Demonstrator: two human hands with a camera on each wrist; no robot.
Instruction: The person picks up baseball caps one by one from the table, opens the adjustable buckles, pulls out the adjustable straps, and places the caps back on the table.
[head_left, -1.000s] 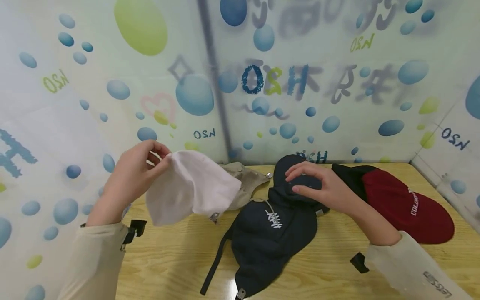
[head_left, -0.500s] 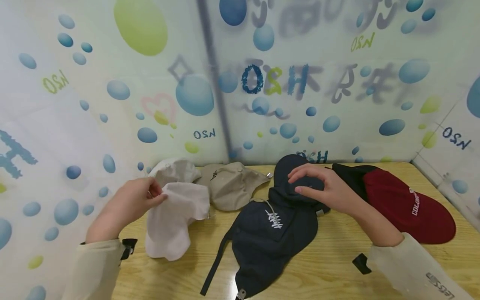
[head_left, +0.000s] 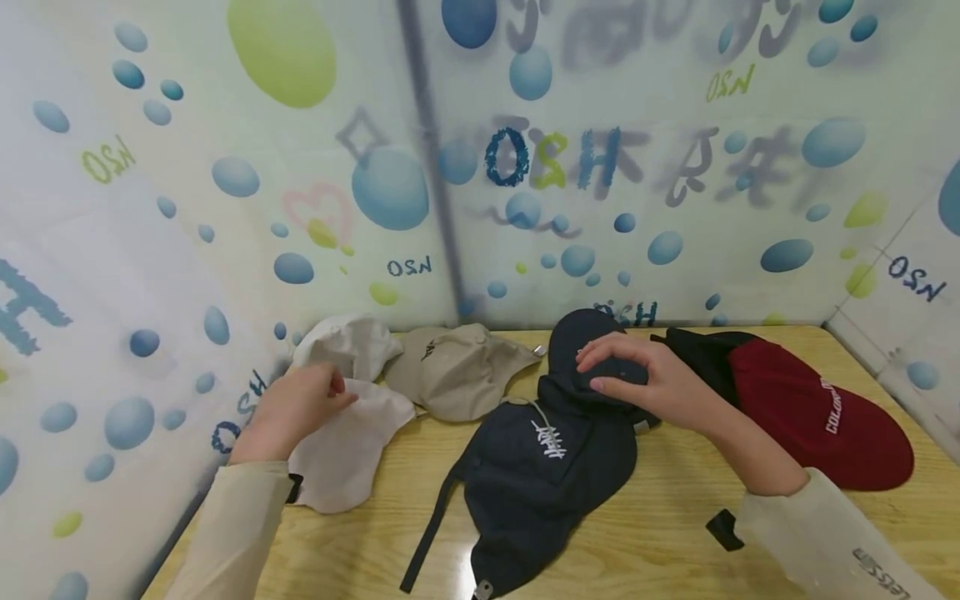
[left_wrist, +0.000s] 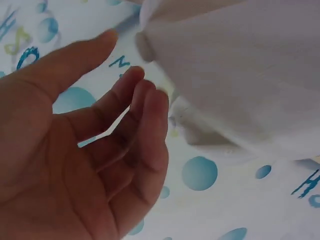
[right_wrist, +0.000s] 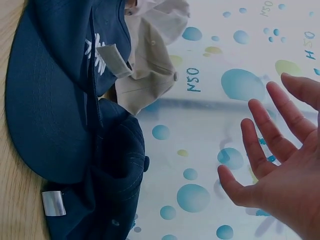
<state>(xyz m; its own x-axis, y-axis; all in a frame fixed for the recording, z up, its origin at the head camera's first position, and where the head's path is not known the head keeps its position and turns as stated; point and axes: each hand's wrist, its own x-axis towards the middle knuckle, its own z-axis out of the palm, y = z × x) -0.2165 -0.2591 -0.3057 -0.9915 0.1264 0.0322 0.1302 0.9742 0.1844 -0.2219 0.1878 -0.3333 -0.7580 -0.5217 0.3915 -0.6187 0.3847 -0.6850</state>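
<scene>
A pale pinkish-white cap (head_left: 341, 454) lies at the left of the table, in front of a white cap (head_left: 356, 343). My left hand (head_left: 296, 412) hovers over its near-left part. In the left wrist view the thumb and loosely bent fingers are apart, and the pale fabric (left_wrist: 240, 80) is beyond the fingertips. My right hand (head_left: 648, 379) hangs above a dark navy cap (head_left: 581, 333) at the back. Its fingers are spread and hold nothing. Another navy cap (head_left: 547, 500) with white lettering and a loose strap lies in front of that one.
A beige cap (head_left: 457, 375) lies between the white and navy caps. At the right, a dark red cap (head_left: 817, 417) overlaps a black cap (head_left: 697, 354). The wooden table (head_left: 675, 533) ends at walls (head_left: 510, 242) printed with blue and green drops.
My left hand has lowered the pinkish-white cap from the air to the table, let it go and shifted right. My right hand has hardly moved.
</scene>
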